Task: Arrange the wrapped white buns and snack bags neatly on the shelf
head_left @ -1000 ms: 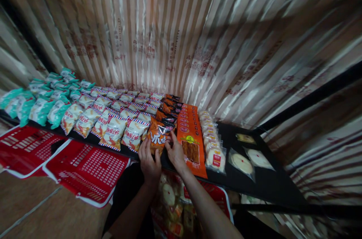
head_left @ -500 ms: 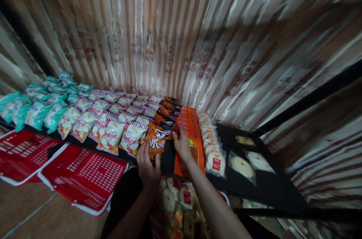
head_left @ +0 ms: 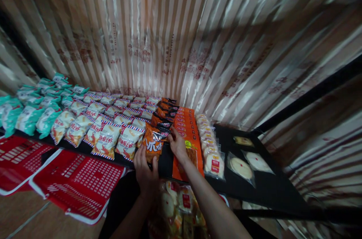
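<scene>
An orange and black snack bag point(head_left: 153, 144) with white lettering stands at the front of a row of like orange bags point(head_left: 161, 116) on a black shelf point(head_left: 166, 163). My left hand point(head_left: 146, 169) holds its lower end, fingers at the left side and thumb at the bottom right. At the bag's upper right corner, my right hand point(head_left: 178, 145) has its fingers closed on the dark edge. Flat orange packets point(head_left: 193, 133) lie overlapped under and beside my right hand. To the left, white snack bags with striped edges point(head_left: 130, 141) stand in rows.
Teal bags point(head_left: 29, 118) fill the shelf's left end. Clear-wrapped round pastries point(head_left: 214, 163) form a row on the right, near loose flat packs point(head_left: 241, 167). Red baskets point(head_left: 82, 182) sit below the front edge; more wrapped pastries point(head_left: 168, 205) lie beneath my arms. A striped curtain point(head_left: 158, 31) hangs behind.
The view has shifted slightly, so the shelf's left part sits a little lower and further left. Both hands stay at the same orange snack bag, with hardly any other movement.
</scene>
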`<state>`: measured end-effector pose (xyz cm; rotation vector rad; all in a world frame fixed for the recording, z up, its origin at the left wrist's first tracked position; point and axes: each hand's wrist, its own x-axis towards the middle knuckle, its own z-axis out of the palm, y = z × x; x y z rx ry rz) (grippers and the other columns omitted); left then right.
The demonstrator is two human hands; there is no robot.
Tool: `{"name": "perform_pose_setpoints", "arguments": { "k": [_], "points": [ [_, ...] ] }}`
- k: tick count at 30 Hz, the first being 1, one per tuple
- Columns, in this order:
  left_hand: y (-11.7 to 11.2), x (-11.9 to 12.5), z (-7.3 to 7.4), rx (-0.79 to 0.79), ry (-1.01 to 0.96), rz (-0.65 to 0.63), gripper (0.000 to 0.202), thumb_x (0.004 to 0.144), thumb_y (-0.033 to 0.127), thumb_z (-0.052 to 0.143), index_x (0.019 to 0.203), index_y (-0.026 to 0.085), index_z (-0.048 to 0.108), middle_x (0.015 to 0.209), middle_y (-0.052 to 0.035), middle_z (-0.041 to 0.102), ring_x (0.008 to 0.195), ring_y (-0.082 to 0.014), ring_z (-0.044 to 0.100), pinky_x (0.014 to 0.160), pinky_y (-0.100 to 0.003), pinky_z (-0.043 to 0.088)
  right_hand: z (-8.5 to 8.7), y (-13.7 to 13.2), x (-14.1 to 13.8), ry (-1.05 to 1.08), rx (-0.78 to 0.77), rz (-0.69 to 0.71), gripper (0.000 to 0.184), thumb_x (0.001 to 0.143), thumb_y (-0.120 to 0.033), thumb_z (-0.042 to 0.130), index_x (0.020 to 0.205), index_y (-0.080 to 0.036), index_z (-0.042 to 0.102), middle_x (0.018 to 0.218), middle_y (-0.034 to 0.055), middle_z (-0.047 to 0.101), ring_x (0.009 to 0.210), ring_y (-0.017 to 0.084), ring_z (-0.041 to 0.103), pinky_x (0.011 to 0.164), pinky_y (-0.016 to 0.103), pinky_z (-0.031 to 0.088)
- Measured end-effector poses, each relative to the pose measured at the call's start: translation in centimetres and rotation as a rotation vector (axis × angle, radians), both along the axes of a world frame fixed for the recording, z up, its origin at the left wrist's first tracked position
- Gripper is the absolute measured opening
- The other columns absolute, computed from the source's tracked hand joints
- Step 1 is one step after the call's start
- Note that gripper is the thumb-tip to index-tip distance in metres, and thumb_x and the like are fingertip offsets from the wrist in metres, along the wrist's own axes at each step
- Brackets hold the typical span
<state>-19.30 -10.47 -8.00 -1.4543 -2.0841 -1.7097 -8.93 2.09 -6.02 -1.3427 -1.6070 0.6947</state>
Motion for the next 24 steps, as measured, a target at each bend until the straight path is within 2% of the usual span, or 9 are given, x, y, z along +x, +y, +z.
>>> {"name": "perform_pose_setpoints", "arguments": {
  "k": [5,12,15,19,24],
  "points": [
    [0.0,0.0,-0.2,-0.005,0.002,0.005,0.044,0.088,0.028,0.047,0.13,0.015,0.042,0.125,-0.0162,0.052,0.12,-0.0271,0.046,0.098,-0.048,0.039,-0.2,-0.2,-0.3,-0.019,-0.021,0.007,0.043,0.077,-0.022,0.051,0.119,-0.02,0.061,0.103,0.0071,0.069,0.087,0.019,0.064,0.084,0.036,0.049],
    [0.1,0.1,-0.1,0.026,0.014,0.003,0.045,0.088,0.028,0.048,0.131,0.016,0.041,0.127,-0.0156,0.052,0.121,-0.0261,0.047,0.101,-0.048,0.037,-0.4,-0.3,-0.4,-0.032,-0.031,0.044,0.045,0.076,-0.024,0.054,0.12,-0.018,0.059,0.087,0.0048,0.07,0.075,0.019,0.063,0.077,0.034,0.05],
    [0.0,0.3,-0.2,0.034,0.017,0.014,0.045,0.088,0.027,0.049,0.131,0.016,0.041,0.127,-0.0156,0.051,0.121,-0.0263,0.046,0.102,-0.049,0.036,-0.4,0.0,0.0,-0.024,-0.01,0.044,0.041,0.078,-0.027,0.052,0.116,-0.017,0.062,0.096,0.0081,0.069,0.086,0.02,0.064,0.084,0.036,0.049],
    [0.0,0.3,-0.3,0.054,0.033,0.026,0.046,0.088,0.028,0.05,0.132,0.018,0.04,0.127,-0.0144,0.051,0.12,-0.0261,0.046,0.1,-0.048,0.039,0.0,1.6,0.7,-0.02,0.077,-0.071,0.039,0.082,-0.03,0.045,0.114,-0.014,0.062,0.112,0.0131,0.065,0.105,0.023,0.059,0.095,0.04,0.043],
    [0.0,0.3,0.0,0.021,0.041,0.031,0.045,0.088,0.027,0.05,0.131,0.019,0.04,0.126,-0.0143,0.051,0.119,-0.0256,0.046,0.099,-0.047,0.04,0.5,4.7,1.1,0.045,0.002,-0.155,0.044,0.083,-0.032,0.044,0.121,-0.016,0.058,0.123,0.0129,0.06,0.114,0.024,0.054,0.1,0.043,0.038]
  ]
}}
